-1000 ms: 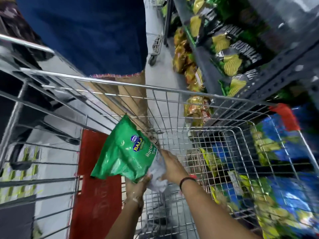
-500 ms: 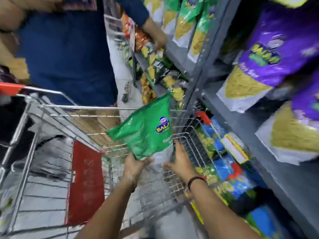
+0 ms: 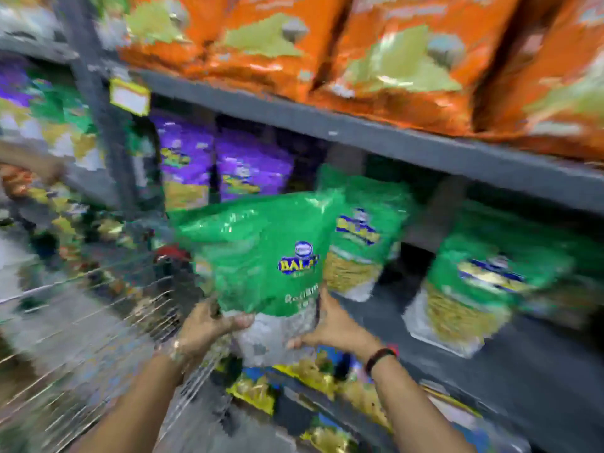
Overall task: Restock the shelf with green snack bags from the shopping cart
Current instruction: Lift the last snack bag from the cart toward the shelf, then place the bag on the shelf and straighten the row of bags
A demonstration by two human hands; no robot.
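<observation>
I hold a green snack bag [image 3: 261, 256] upright in both hands in front of the grey shelf [image 3: 490, 348]. My left hand [image 3: 209, 325] grips its lower left corner, and my right hand [image 3: 333, 328] grips its lower right side. Two more green snack bags stand on the shelf, one [image 3: 362, 237] just behind the held bag and one [image 3: 474, 289] further right. The wire shopping cart [image 3: 98, 315] is at lower left, blurred by motion.
Purple bags [image 3: 228, 168] stand on the same shelf level at the left. Orange bags [image 3: 392, 60] fill the shelf above. Yellow and blue packets [image 3: 310, 371] lie on the level below. A grey upright post [image 3: 98, 103] carries a price tag. Another person's hand [image 3: 19, 174] shows at far left.
The green bag has gone up and right, out of the cart and over to the shelf front. My view has swung from the cart to the shelves.
</observation>
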